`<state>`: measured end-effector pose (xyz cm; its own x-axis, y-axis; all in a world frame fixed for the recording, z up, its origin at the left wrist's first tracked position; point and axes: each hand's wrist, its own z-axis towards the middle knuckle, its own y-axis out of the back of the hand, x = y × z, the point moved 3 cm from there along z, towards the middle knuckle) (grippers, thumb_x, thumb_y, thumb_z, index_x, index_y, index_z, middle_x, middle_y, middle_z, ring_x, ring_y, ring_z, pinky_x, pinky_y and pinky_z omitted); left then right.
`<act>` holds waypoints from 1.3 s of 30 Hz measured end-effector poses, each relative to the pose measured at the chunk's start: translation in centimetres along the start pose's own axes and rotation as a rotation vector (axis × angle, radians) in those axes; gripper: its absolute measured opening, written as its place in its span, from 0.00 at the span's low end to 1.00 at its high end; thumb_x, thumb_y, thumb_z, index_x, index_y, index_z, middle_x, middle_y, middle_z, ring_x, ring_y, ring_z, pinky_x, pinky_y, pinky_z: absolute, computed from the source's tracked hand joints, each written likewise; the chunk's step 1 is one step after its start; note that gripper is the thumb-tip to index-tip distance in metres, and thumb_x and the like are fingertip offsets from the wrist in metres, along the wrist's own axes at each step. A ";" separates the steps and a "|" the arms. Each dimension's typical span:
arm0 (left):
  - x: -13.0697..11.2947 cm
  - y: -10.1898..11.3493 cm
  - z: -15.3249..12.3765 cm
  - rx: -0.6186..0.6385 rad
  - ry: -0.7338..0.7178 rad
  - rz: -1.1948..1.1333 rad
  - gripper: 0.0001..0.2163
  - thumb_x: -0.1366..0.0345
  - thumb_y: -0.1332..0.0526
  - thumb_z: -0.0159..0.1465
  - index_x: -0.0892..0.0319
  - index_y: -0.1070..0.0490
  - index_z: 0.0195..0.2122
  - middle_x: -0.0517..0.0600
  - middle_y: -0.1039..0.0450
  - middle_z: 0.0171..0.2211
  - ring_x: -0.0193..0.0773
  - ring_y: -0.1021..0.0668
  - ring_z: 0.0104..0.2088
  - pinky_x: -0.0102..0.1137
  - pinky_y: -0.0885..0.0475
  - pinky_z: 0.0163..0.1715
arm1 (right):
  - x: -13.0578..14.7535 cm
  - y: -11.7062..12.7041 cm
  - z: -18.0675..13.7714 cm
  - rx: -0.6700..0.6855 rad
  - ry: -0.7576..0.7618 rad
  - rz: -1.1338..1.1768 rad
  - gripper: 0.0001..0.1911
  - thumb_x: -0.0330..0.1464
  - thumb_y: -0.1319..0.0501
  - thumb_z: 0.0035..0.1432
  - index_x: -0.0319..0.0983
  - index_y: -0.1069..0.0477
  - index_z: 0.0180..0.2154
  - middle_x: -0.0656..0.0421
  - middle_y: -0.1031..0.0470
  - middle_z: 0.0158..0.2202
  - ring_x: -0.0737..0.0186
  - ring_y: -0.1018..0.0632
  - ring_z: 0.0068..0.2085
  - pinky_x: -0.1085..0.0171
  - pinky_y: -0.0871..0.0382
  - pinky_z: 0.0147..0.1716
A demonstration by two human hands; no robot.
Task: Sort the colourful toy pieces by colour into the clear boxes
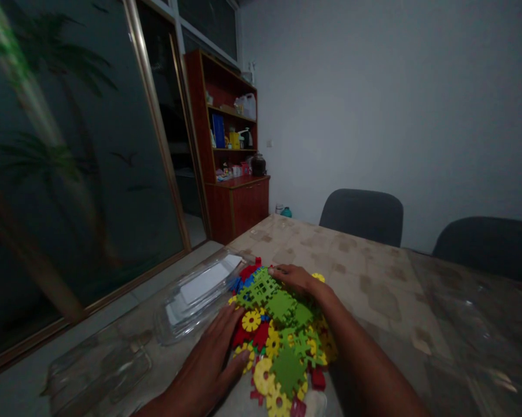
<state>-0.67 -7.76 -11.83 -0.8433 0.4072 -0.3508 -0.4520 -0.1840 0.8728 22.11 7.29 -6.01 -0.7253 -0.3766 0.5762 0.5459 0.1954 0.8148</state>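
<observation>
While my fingers [228,325] lie flat and spread, gripping nothing, my left hand [217,354] and right hand [296,279] rest against opposite edges of the toy pieces [282,324], apparently to hem them in. They lie heaped on the bench [374,289], just beside a clear tub [200,295].

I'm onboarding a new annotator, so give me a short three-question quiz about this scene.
1. True or false: the left hand and the right hand both touch the pile of toy pieces.
2. Multiple choice: the clear plastic container lies A) left of the pile, B) right of it, C) on top of it.
3. How many chairs stand beyond the table?
Key: 1 true; 2 A; 3 two.
</observation>
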 end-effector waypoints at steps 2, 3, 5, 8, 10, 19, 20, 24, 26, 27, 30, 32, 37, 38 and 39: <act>-0.4 -0.3 0.0 0.031 -0.014 0.023 0.30 0.51 0.41 0.68 0.54 0.41 0.69 0.56 0.44 0.69 0.57 0.37 0.66 0.51 0.36 0.62 | -0.7 -0.6 -0.3 0.016 0.005 0.013 0.17 0.41 0.39 0.68 0.40 0.29 0.54 0.53 0.27 0.55 0.54 0.23 0.50 0.49 0.27 0.50; -0.6 -0.6 0.0 0.045 -0.021 0.030 0.31 0.50 0.41 0.67 0.54 0.41 0.69 0.57 0.45 0.69 0.58 0.37 0.67 0.52 0.36 0.62 | -1.1 -0.7 -0.7 0.018 0.012 0.016 0.17 0.42 0.40 0.68 0.40 0.29 0.54 0.53 0.26 0.54 0.53 0.23 0.50 0.48 0.28 0.51; -1.0 -1.2 -0.2 0.060 -0.040 0.027 0.31 0.51 0.41 0.68 0.54 0.42 0.70 0.57 0.47 0.69 0.58 0.38 0.67 0.52 0.37 0.62 | -1.8 -0.8 -1.7 0.018 0.030 0.020 0.18 0.45 0.41 0.68 0.40 0.28 0.52 0.53 0.25 0.52 0.53 0.23 0.50 0.48 0.30 0.52; -1.9 -2.3 -0.5 0.063 -0.116 -0.018 0.32 0.51 0.43 0.69 0.54 0.49 0.72 0.56 0.52 0.71 0.57 0.40 0.68 0.51 0.37 0.63 | -2.6 -0.8 -3.5 0.010 0.055 0.017 0.21 0.49 0.47 0.70 0.41 0.24 0.45 0.54 0.22 0.45 0.54 0.23 0.46 0.52 0.30 0.49; -2.8 -3.0 -0.7 0.065 -0.182 -0.060 0.34 0.52 0.43 0.70 0.51 0.56 0.73 0.55 0.55 0.72 0.57 0.42 0.69 0.51 0.37 0.63 | -3.1 -0.7 -4.9 -0.003 0.066 0.009 0.25 0.49 0.51 0.70 0.41 0.24 0.38 0.54 0.22 0.40 0.55 0.23 0.42 0.55 0.30 0.46; -6.0 -5.6 -0.4 0.098 -0.292 -0.163 0.38 0.53 0.39 0.68 0.46 0.59 0.73 0.53 0.52 0.71 0.57 0.40 0.68 0.49 0.32 0.61 | -5.4 0.7 -12.6 -0.164 -0.022 -0.051 0.25 0.47 0.54 0.71 0.40 0.25 0.36 0.54 0.23 0.38 0.56 0.26 0.41 0.59 0.34 0.44; -6.0 -5.7 -0.3 0.090 -0.295 -0.168 0.37 0.52 0.39 0.67 0.46 0.56 0.73 0.53 0.50 0.71 0.57 0.38 0.67 0.49 0.31 0.60 | -5.5 0.9 -13.1 -0.173 -0.034 -0.057 0.25 0.48 0.53 0.71 0.40 0.25 0.37 0.54 0.23 0.39 0.56 0.26 0.41 0.59 0.35 0.44; -5.5 -6.2 0.0 0.026 -0.295 -0.181 0.33 0.51 0.41 0.67 0.46 0.49 0.72 0.52 0.47 0.70 0.57 0.35 0.66 0.48 0.29 0.58 | -5.5 1.3 -13.8 -0.198 -0.062 -0.075 0.25 0.49 0.53 0.72 0.40 0.23 0.42 0.55 0.21 0.42 0.57 0.25 0.44 0.61 0.35 0.45; -5.3 -6.3 0.1 0.030 -0.290 -0.174 0.33 0.52 0.40 0.67 0.44 0.49 0.71 0.51 0.45 0.70 0.57 0.34 0.65 0.47 0.28 0.58 | -5.4 1.5 -13.6 -0.208 -0.070 -0.088 0.25 0.49 0.51 0.72 0.40 0.23 0.41 0.55 0.21 0.42 0.57 0.25 0.44 0.62 0.36 0.45; -5.3 -6.4 0.1 0.036 -0.286 -0.171 0.33 0.52 0.40 0.66 0.43 0.48 0.71 0.50 0.44 0.70 0.57 0.34 0.65 0.47 0.28 0.57 | -5.4 1.5 -13.5 -0.211 -0.074 -0.096 0.24 0.48 0.50 0.72 0.40 0.22 0.41 0.55 0.21 0.41 0.57 0.25 0.43 0.62 0.36 0.44; -5.7 -6.3 0.4 0.037 -0.269 -0.173 0.32 0.51 0.39 0.64 0.40 0.45 0.70 0.48 0.39 0.67 0.56 0.31 0.63 0.47 0.25 0.55 | -5.3 1.6 -13.4 -0.213 -0.082 -0.119 0.19 0.44 0.47 0.71 0.41 0.22 0.40 0.57 0.20 0.41 0.58 0.24 0.42 0.63 0.36 0.43; -6.1 -5.9 0.8 0.031 -0.252 -0.174 0.32 0.48 0.38 0.62 0.39 0.41 0.67 0.47 0.34 0.65 0.57 0.28 0.61 0.46 0.24 0.53 | -5.0 1.6 -13.6 -0.215 -0.093 -0.135 0.17 0.42 0.46 0.71 0.42 0.22 0.41 0.57 0.20 0.40 0.58 0.24 0.42 0.63 0.36 0.43; -6.8 -4.1 1.2 -0.032 -0.229 -0.223 0.23 0.48 0.39 0.62 0.41 0.32 0.59 0.47 0.28 0.59 0.54 0.24 0.56 0.43 0.22 0.50 | -2.7 3.0 -14.5 -0.288 -0.190 -0.194 0.16 0.39 0.48 0.72 0.40 0.24 0.49 0.53 0.20 0.48 0.54 0.24 0.50 0.60 0.36 0.49; -6.8 -3.7 1.2 -0.049 -0.218 -0.251 0.18 0.49 0.40 0.64 0.42 0.30 0.55 0.47 0.26 0.57 0.53 0.23 0.54 0.41 0.22 0.49 | -1.9 3.7 -14.6 -0.313 -0.216 -0.209 0.16 0.37 0.47 0.72 0.40 0.25 0.51 0.52 0.21 0.51 0.54 0.25 0.52 0.60 0.36 0.50; -6.9 -3.2 1.1 -0.068 -0.202 -0.282 0.15 0.50 0.41 0.65 0.45 0.29 0.50 0.48 0.25 0.53 0.51 0.22 0.52 0.39 0.22 0.47 | -1.1 4.5 -14.8 -0.335 -0.240 -0.224 0.16 0.37 0.47 0.71 0.39 0.26 0.53 0.52 0.21 0.52 0.54 0.25 0.54 0.60 0.36 0.51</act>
<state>6.92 -8.94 -11.84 -0.6111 0.6181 -0.4945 -0.6828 -0.0956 0.7243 31.59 -4.78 -3.92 -0.8959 -0.1481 0.4189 0.4411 -0.1846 0.8782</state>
